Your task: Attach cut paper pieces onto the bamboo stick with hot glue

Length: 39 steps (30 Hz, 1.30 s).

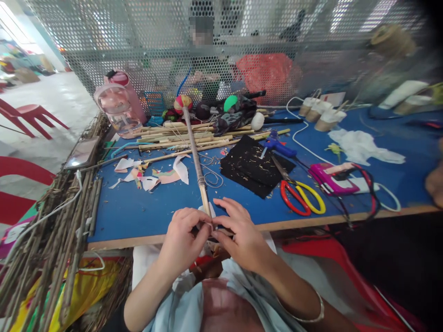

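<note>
A long wooden stick (196, 159) points away from me across the table. A red and yellow striped ball (183, 104) caps its far end, and thin cord is wound around its shaft. At the near end, by the table's front edge, my left hand (185, 237) pinches the stick between thumb and fingers. From the other side my right hand (242, 233) closes thumb and forefinger on the same end, its other fingers partly spread. Something thin and pale shows between the fingertips, too small to name. Loose cord (213, 177) curls on the table beside the shaft.
Right of the stick lie black cloth (252, 168), red and yellow scissors (301, 196), a blue glue gun (280, 145) and a purple box with wires (334, 177). Paper scraps (152, 180) and bamboo sticks (166, 138) are left and behind. A water bottle (117, 108) stands far left.
</note>
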### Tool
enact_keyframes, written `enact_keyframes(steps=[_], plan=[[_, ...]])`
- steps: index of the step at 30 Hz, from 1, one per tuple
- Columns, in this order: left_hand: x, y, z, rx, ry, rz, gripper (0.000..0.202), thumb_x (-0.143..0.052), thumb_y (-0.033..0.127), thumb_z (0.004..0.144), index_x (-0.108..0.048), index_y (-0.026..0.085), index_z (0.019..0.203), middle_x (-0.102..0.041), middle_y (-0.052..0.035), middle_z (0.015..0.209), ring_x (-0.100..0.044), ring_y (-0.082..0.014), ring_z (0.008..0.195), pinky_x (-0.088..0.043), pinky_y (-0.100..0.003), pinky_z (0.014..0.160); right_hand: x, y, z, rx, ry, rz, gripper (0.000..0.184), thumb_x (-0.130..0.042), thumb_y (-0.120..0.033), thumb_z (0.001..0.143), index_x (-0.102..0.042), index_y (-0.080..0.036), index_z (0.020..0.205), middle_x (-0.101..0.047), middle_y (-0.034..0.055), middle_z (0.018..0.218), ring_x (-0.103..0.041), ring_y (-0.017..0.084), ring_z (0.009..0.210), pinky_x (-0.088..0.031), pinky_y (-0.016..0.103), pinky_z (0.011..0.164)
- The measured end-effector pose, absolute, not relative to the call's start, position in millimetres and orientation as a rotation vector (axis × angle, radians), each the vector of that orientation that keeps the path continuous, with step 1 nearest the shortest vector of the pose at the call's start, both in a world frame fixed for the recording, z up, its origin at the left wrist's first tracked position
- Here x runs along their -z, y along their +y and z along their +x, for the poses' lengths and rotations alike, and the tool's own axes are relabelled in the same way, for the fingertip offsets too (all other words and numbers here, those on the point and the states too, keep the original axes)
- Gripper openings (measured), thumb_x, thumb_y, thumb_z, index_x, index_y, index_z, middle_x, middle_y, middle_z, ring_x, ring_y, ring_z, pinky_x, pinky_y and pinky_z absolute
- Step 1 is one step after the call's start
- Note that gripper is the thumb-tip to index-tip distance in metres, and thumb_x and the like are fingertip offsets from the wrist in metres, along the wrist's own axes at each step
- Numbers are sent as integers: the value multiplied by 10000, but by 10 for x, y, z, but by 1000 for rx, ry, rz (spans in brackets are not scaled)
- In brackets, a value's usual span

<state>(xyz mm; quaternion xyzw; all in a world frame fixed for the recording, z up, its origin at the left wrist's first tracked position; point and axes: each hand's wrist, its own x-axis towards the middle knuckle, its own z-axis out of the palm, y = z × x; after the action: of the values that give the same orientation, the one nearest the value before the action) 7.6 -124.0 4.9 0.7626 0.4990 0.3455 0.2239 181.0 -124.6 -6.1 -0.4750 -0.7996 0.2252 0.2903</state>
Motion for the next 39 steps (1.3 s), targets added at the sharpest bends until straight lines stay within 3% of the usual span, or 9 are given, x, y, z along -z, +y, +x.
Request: enact_keyframes(steps=[3,7,13,19,29,35,39], plan=[[-6,-1227,90,-980,1385,2082,118,-519,136,788,-613,207,790,-648,-3,753,-586,-146,744,-436,-284,705,73,-1232,1820,-641,-2116,-1309,63,-602,-225,772,-657,-219,801,-506,73,1299,-351,288,1265,-299,528,1002],[41,-1217,92,-973,1368,2064,142,-502,126,795,-609,201,850,-648,-12,786,-586,-137,741,-444,-262,687,70,-1219,1839,-668,-2145,-1311,55,-591,-214,786,-645,-208,776,-515,77,1298,-355,280,1268,-299,528,999],[53,-1207,97,-865,1319,2206,386,-518,193,834,-458,216,1214,-661,-15,886,-553,-163,834,-431,-309,763,90,-1216,1859,-641,-2157,-1310,140,-489,-167,843,-627,-182,835,-537,110,1270,-352,257,1279,-326,500,1004],[110,-1226,116,-847,1383,2213,406,-510,194,843,-427,227,1239,-654,-7,913,-528,-174,851,-395,-332,779,106,-1196,1816,-593,-2117,-1378,134,-491,-152,824,-605,-168,755,-562,125,1228,-406,257,1222,-347,471,986],[149,-1270,107,-893,1370,2225,415,-525,190,828,-433,219,1232,-638,-24,946,-521,-174,881,-385,-325,797,62,-1069,1711,-578,-2076,-1501,107,-638,-120,658,-573,-188,608,-600,50,1186,-480,263,1102,-355,446,889],[160,-1296,140,-870,1441,2243,443,-534,208,817,-423,227,1246,-638,-26,958,-526,-188,891,-372,-352,808,86,-1079,1770,-580,-2020,-1393,91,-602,-127,712,-610,-210,747,-590,62,1138,-480,251,1092,-378,452,887],[153,-1310,127,-878,1411,2214,429,-516,222,832,-419,228,1250,-640,-25,967,-528,-183,894,-375,-349,814,172,-1241,1858,-458,-1951,-1189,208,-484,-99,795,-652,-211,844,-563,81,1151,-452,233,1129,-384,427,939]])
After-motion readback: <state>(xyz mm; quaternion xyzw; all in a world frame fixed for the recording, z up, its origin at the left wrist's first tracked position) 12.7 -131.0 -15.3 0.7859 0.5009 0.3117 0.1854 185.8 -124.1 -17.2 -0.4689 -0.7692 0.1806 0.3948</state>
